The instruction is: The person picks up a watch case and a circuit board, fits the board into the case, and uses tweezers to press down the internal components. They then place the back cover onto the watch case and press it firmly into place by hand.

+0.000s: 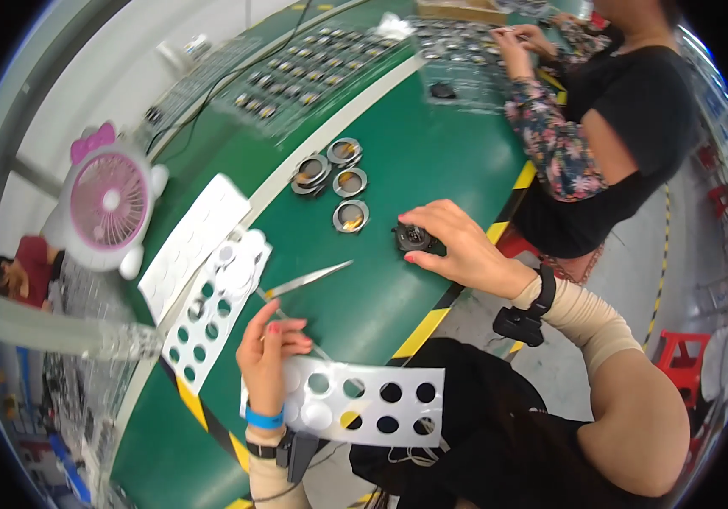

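My right hand (461, 246) has its thumb and fingers closed around a small black round part (413, 237) on the green table. At the table's front edge, my left hand (266, 352) is half curled with its fingers apart, and I see nothing between them. Its wrist lies over a white sticker sheet (406, 386) with round holes, which reaches out past the edge above my lap. A pair of tweezers (313, 277) lies just beyond the left fingertips. Several silver-rimmed round parts (350, 215) stand in a loose group farther back.
More white sticker sheets (194, 246) lie at the left, beside a pink and white fan (109, 199). Clear trays of small parts (313, 72) fill the far side. A co-worker (627, 127) works at the right. A thin cable (300, 327) runs beside my left hand.
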Demonstrator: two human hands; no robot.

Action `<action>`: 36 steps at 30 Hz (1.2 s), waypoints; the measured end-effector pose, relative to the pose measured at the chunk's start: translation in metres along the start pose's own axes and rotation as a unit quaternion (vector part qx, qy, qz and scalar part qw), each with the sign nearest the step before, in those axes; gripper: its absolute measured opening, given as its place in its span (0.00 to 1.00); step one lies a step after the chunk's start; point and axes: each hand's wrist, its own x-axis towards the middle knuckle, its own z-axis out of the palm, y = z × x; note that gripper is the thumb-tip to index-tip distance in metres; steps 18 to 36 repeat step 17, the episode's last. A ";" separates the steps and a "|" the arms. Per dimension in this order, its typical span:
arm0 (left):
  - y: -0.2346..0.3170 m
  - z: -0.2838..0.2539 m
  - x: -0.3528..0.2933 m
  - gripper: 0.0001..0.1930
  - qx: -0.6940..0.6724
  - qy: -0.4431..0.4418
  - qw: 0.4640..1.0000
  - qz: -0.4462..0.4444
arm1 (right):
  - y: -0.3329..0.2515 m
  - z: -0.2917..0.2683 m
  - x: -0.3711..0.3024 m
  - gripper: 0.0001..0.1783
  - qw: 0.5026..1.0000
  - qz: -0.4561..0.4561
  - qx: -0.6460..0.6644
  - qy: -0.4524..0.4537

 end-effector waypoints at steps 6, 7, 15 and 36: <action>-0.005 0.008 -0.002 0.24 -0.250 -0.144 0.957 0.038 | -0.071 0.056 0.057 0.27 0.973 -0.187 0.132 -0.015; -0.003 0.006 -0.004 0.24 -0.240 -0.119 0.962 0.045 | -0.079 0.071 0.064 0.25 0.962 -0.223 0.149 -0.046; -0.007 -0.004 0.000 0.16 -0.182 -0.024 0.982 0.031 | -0.087 0.121 0.077 0.19 0.829 0.018 0.522 -0.200; -0.005 -0.005 0.002 0.19 -0.217 -0.049 0.974 0.046 | -0.088 0.119 0.074 0.18 0.800 0.057 0.556 -0.220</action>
